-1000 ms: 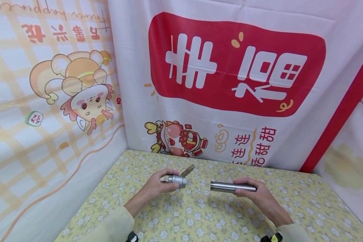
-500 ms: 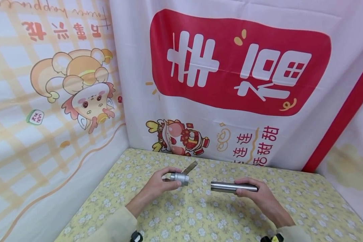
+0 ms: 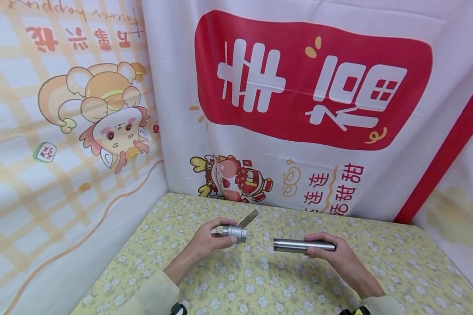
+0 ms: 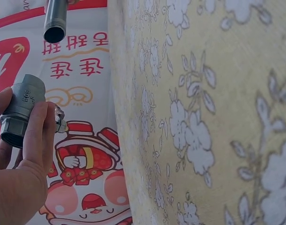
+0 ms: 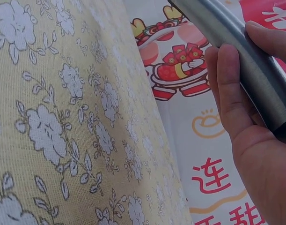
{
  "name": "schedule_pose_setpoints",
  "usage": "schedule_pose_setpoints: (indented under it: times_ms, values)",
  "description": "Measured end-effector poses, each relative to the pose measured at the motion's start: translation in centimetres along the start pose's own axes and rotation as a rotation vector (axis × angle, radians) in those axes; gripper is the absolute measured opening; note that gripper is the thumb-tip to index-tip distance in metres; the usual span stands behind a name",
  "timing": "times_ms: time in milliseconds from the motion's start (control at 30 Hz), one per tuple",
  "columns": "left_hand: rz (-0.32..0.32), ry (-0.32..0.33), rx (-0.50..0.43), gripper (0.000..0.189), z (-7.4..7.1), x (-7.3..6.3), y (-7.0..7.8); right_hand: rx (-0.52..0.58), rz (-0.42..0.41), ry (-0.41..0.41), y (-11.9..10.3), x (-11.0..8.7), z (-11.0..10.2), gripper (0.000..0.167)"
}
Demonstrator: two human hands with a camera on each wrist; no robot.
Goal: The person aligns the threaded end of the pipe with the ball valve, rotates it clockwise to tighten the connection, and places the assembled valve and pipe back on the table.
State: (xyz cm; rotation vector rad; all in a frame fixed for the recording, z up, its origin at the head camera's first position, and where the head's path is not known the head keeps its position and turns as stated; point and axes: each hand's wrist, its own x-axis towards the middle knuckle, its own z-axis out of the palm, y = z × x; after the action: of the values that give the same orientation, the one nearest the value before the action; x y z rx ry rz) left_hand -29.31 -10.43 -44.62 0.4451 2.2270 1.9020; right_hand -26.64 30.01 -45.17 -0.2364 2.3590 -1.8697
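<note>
My left hand [image 3: 209, 238] grips a metal ball valve [image 3: 236, 234] between thumb and fingers, its flat lever handle [image 3: 249, 218] slanting up to the right. In the left wrist view the valve body [image 4: 25, 101] shows raised lettering and a hexagonal end. Across a gap to the right, my right hand [image 3: 337, 253] holds a shiny steel pipe [image 3: 289, 245] near its right end, thumb on one side and fingers on the other. The pipe's free end points at the valve. That end is hollow and threaded, as the left wrist view of the pipe [image 4: 56, 21] shows.
Both hands are above a table with a yellow floral cloth [image 3: 236, 280]. A white printed curtain [image 3: 173, 109] hangs behind the table's far edge. Another checked curtain [image 3: 63, 183] stands along the left side.
The left hand with the valve has shifted slightly right and up in the head view. The pipe's free end has dipped a little. Both grips stay the same.
</note>
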Motion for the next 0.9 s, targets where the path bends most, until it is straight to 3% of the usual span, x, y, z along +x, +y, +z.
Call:
schedule_pose_setpoints:
  times_ms: [267, 900]
  values:
    - [-0.007, 0.014, 0.002, 0.052, 0.1, -0.2, 0.0, 0.012, 0.014, 0.004, -0.1, -0.1, 0.5, 0.049]
    - [0.034, -0.053, -0.073, 0.053, 0.9, -0.5, -0.4, 0.065, 0.015, 0.020, -0.5, -0.7, 1.2, 0.045]
